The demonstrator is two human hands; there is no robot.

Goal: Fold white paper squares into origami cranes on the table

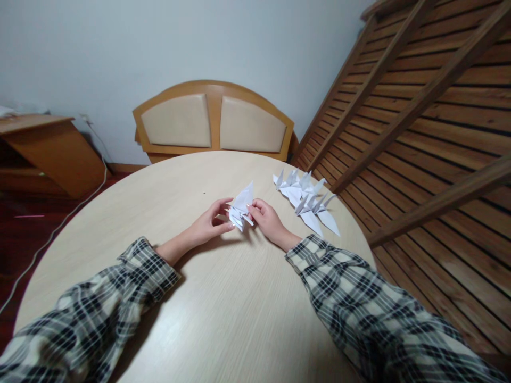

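Observation:
A white folded paper crane (242, 201) is held just above the middle of the round table, one broad wing pointing up. My right hand (268, 221) pinches its right side between thumb and fingers. On the other side, my left hand (211, 220) curls around the crane's left edge, thumb below and fingers above, touching the paper. The fingers partly cover the lower folds. To the right of my hands, several finished white paper cranes (301, 186) stand close together in rows.
The pale round wooden table (239, 308) fills the foreground. Behind it is a padded wooden headboard (215, 117) against the wall. A slatted wooden frame (423, 117) leans along the right edge. At left are a wooden desk (59, 154) and a white cable (51, 236) on the floor.

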